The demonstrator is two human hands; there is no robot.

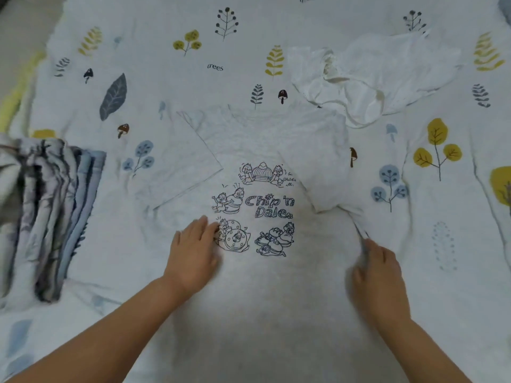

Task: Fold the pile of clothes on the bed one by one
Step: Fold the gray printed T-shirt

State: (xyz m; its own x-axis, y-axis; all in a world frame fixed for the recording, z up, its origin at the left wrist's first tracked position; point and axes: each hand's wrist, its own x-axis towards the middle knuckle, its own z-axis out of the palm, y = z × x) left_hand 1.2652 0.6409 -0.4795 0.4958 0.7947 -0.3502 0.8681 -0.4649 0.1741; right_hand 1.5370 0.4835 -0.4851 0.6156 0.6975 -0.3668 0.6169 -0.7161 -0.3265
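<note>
I see the tee (265, 286) running lengthwise away from my fingers, left hand (193, 255) flat on it, right hand (378, 275) pinching its right edge, nearest the fold.

T-shirt (276, 286) lies flat on bed sheet (193, 64), centre near, collar far. Its left sleeve spreads out to the left; right sleeve lies folded over the body. Left hand (193, 258) rests on shirt left of the print; right hand (378, 277) at shirt's right edge. Crumpled garment (373, 76) far right, behind shirt. Folded stack (47, 217) at left edge.
</note>
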